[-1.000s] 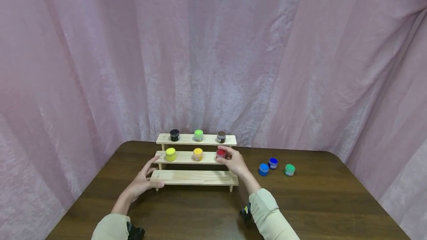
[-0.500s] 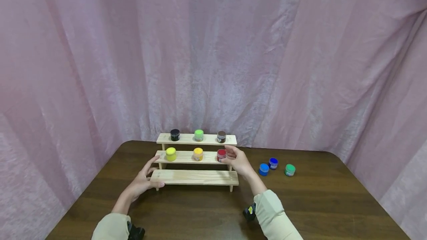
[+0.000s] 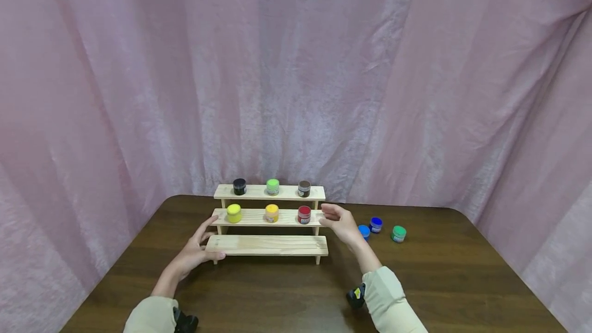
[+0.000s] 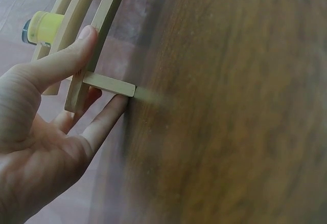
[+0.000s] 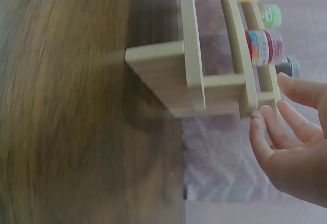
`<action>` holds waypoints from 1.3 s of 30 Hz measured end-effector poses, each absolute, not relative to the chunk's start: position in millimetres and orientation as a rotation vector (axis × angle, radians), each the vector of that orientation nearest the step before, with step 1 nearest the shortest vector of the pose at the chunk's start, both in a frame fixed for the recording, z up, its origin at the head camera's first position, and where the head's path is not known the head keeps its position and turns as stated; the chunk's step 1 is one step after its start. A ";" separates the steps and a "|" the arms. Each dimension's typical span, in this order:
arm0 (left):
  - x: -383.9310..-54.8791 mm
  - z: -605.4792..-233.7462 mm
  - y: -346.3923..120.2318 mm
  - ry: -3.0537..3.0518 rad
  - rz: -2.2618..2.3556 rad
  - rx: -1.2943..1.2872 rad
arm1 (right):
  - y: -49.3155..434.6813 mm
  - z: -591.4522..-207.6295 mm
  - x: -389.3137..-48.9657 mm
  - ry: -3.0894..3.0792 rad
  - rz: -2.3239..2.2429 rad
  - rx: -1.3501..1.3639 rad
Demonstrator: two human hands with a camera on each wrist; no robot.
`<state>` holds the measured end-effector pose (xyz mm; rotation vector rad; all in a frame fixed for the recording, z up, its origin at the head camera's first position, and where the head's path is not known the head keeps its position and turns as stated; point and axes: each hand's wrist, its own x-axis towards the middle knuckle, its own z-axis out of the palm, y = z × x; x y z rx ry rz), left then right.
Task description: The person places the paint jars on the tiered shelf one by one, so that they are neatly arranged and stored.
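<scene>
A three-tier wooden stand (image 3: 267, 244) rises in steps on the table. At its left end my left hand (image 3: 191, 255) holds it, thumb on the bottom board and fingers behind, as the left wrist view shows. The red paint jar (image 3: 303, 215) stands upright at the right of the middle board, with an orange-yellow jar (image 3: 272, 213) and a yellow jar (image 3: 234, 213) to its left. Just right of that board, my right hand (image 3: 341, 224) has loosely bent fingers and nothing in them. In the right wrist view its fingertips are close to the board's end; whether they touch, I cannot tell.
On the top board are a black jar (image 3: 239, 186), a light green jar (image 3: 273, 186) and a brown jar (image 3: 303, 188). Right of the stand, a blue jar (image 3: 364, 231), a dark blue jar (image 3: 376, 224) and a green jar (image 3: 399, 234) sit on the table. A pink curtain (image 3: 296, 76) hangs behind.
My right hand has let go of the red paint jar and moved right, away from it. The jar stays on the middle board. My left hand keeps its hold on the stand.
</scene>
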<state>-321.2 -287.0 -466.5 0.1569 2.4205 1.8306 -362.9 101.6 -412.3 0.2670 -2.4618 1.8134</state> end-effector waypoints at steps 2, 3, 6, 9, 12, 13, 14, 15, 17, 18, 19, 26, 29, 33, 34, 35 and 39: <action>-320.7 -466.3 -288.2 2.426 1.824 0.164 | 106.2 -412.4 -362.5 -2.453 1.830 0.249; -320.6 -466.3 -288.8 2.425 1.821 0.171 | 108.9 -412.5 -362.4 -2.445 1.854 0.242; -319.6 -465.8 -290.1 2.412 1.832 0.175 | 118.2 -412.8 -361.9 -2.425 1.940 0.188; -319.5 -465.6 -290.9 2.397 1.845 0.189 | 129.5 -413.2 -362.4 -2.402 2.002 0.103; -319.9 -465.6 -291.6 2.399 1.843 0.203 | 140.9 -414.2 -362.8 -2.384 2.031 0.017; -320.3 -465.8 -291.9 2.400 1.843 0.199 | 144.5 -414.9 -363.1 -2.379 2.041 -0.007; -320.5 -465.8 -292.2 2.403 1.842 0.197 | 148.1 -415.7 -363.3 -2.381 2.046 -0.024; -320.7 -465.6 -292.4 2.404 1.841 0.196 | 151.6 -416.6 -363.0 -2.386 2.050 -0.036; -321.2 -465.4 -292.7 2.409 1.840 0.189 | 158.2 -418.8 -362.9 -2.396 2.048 -0.061; -321.5 -465.3 -292.7 2.408 1.841 0.189 | 161.6 -419.8 -362.6 -2.404 2.045 -0.071; -321.5 -465.0 -292.6 2.407 1.841 0.195 | 165.5 -420.8 -362.2 -2.412 2.042 -0.076; -321.2 -462.3 -290.5 2.390 1.851 0.204 | 190.5 -426.4 -357.4 -2.392 2.024 -0.124; -321.8 -462.1 -290.4 2.384 1.855 0.192 | 200.0 -428.7 -355.3 -2.392 2.019 -0.131; -321.5 -462.6 -289.6 2.377 1.859 0.193 | 212.1 -432.5 -353.0 -2.376 2.002 -0.166; -321.2 -462.6 -289.1 2.376 1.859 0.198 | 215.0 -433.5 -352.5 -2.371 1.998 -0.177; -320.8 -462.7 -288.6 2.373 1.859 0.203 | 217.8 -434.4 -351.7 -2.368 1.996 -0.183; -319.0 -462.7 -286.0 2.363 1.868 0.204 | 228.1 -437.1 -348.7 -2.362 1.963 -0.212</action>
